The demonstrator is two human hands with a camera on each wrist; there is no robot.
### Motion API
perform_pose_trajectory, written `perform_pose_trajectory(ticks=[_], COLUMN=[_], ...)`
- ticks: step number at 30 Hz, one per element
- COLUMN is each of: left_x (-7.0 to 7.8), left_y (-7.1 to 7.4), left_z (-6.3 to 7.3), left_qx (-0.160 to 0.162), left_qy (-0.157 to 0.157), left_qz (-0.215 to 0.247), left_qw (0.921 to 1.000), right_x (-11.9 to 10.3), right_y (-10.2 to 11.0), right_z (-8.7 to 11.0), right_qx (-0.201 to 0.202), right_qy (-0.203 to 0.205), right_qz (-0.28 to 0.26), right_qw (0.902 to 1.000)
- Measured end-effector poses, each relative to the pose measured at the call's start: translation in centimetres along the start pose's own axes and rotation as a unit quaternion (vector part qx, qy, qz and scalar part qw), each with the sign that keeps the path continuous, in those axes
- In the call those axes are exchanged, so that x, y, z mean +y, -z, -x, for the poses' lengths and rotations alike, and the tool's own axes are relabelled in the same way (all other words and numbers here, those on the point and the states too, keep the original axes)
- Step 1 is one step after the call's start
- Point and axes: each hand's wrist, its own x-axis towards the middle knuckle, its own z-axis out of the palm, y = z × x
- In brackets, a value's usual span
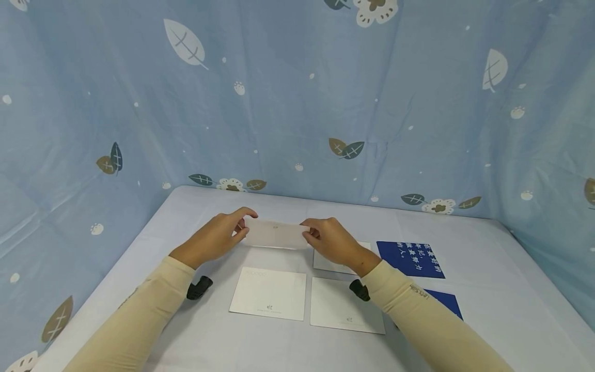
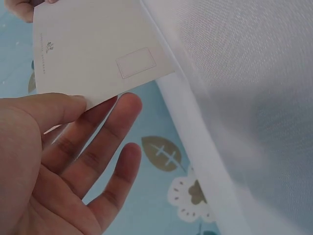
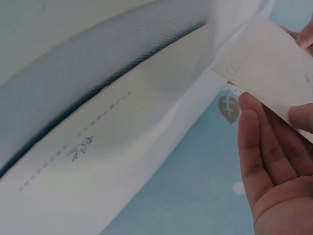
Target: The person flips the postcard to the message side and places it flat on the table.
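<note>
A white postcard [image 1: 275,235] is held raised above the far part of the table, one hand at each side edge. My left hand [image 1: 218,236] pinches its left edge between thumb and fingers; the left wrist view shows the thumb on the card's [image 2: 102,44] printed face, by a small stamp box and bird emblem. At the other edge, my right hand [image 1: 335,243] pinches the card too. In the right wrist view a row of small outlined shapes runs along the card's [image 3: 264,63] end, while the outer fingers [image 3: 269,152] extend beneath it.
Two white postcards [image 1: 268,293] [image 1: 341,318] lie side by side nearer me. Another white card [image 1: 332,264] sits behind them, partly under my right hand. Two blue cards [image 1: 404,258] [image 1: 446,299] with white writing are at the right. A patterned blue curtain [image 1: 288,93] hangs behind the white table [image 1: 209,341].
</note>
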Motion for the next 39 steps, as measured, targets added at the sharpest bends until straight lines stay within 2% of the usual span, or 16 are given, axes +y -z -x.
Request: perform_pose_trajectory(ticks=[9, 16, 26, 31, 39], left_x=[0.0, 0.3, 0.3, 0.3, 0.2], left_y=[-0.3, -0.5, -0.8, -1.0, -1.5], left_z=[0.0, 0.0, 0.0, 0.0, -0.1], left_qx=[0.003, -0.005, -0.016, -0.019, -0.031], left_qy=[-0.001, 0.016, 0.017, 0.021, 0.023], left_qz=[0.013, 0.029, 0.037, 0.036, 0.033], left_qw=[0.9999, 0.9994, 0.9990, 0.9989, 0.9987], right_x=[0.1, 0.3, 0.3, 0.2, -0.4], right_y=[0.1, 0.0, -0.4, -0.6, -0.9], right_z=[-0.1, -0.3, -0.5, -0.7, -0.9], right_qx=[-0.005, -0.007, -0.035, -0.046, -0.056], right_qy=[-0.025, -0.042, -0.099, -0.117, -0.099], right_qz=[-0.039, -0.084, -0.110, -0.102, -0.043], right_qw=[0.9989, 0.9955, 0.9884, 0.9868, 0.9926])
